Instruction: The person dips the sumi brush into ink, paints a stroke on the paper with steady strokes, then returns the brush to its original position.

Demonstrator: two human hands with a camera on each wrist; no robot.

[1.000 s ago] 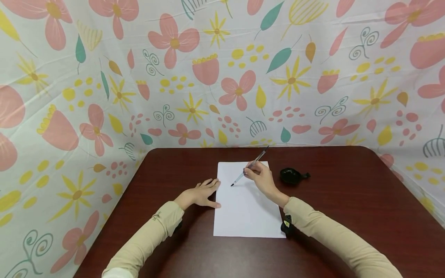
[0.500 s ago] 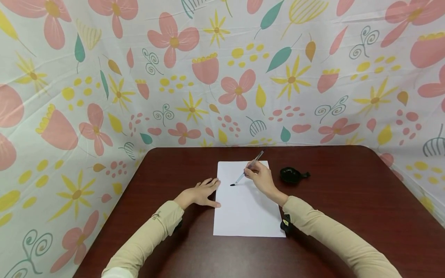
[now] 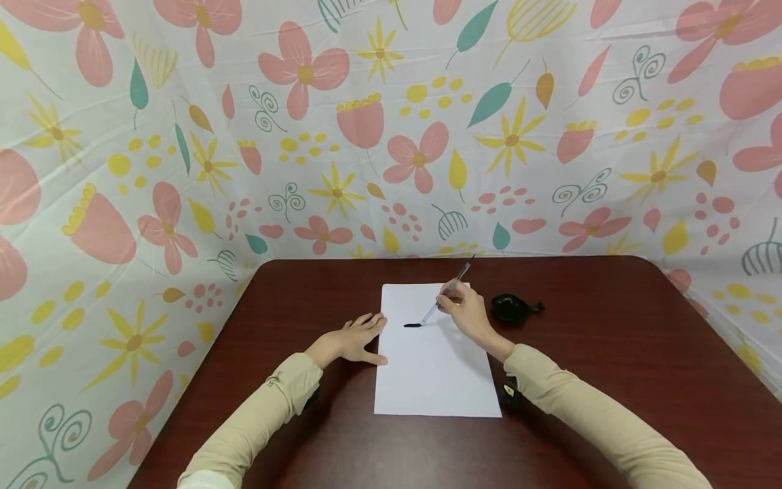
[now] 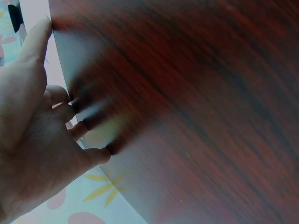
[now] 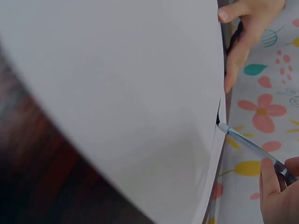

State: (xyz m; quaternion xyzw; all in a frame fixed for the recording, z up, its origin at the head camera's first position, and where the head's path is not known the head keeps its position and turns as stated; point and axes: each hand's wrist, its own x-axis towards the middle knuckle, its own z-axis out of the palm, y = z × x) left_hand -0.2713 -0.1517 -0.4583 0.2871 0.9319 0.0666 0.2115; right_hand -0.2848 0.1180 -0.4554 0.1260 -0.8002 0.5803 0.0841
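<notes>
A white sheet of paper (image 3: 436, 380) lies on the dark red-brown table. My right hand (image 3: 469, 314) pinches a slim paintbrush (image 3: 432, 312) with a pale, see-through handle, slanted up and to the right. Its dark tip touches the paper at the right end of a short black stroke (image 3: 412, 325). The right wrist view shows the brush (image 5: 250, 144) from the side, thumb and fingers round its handle. Fingers spread, my left hand (image 3: 354, 341) rests across the sheet's left edge; in the left wrist view this hand (image 4: 42, 126) has its fingertips down at the edge.
A small black dish (image 3: 510, 308) with a short handle stands right of the paper; its contents are too dark to tell. The wooden table (image 3: 617, 353) reaches back to a flower-printed cloth (image 3: 421, 163), which also hangs along the left side.
The black mark has grown from nothing to a dot and then a short horizontal stroke. My right hand has moved slightly right with the brush. My left hand has stayed in place.
</notes>
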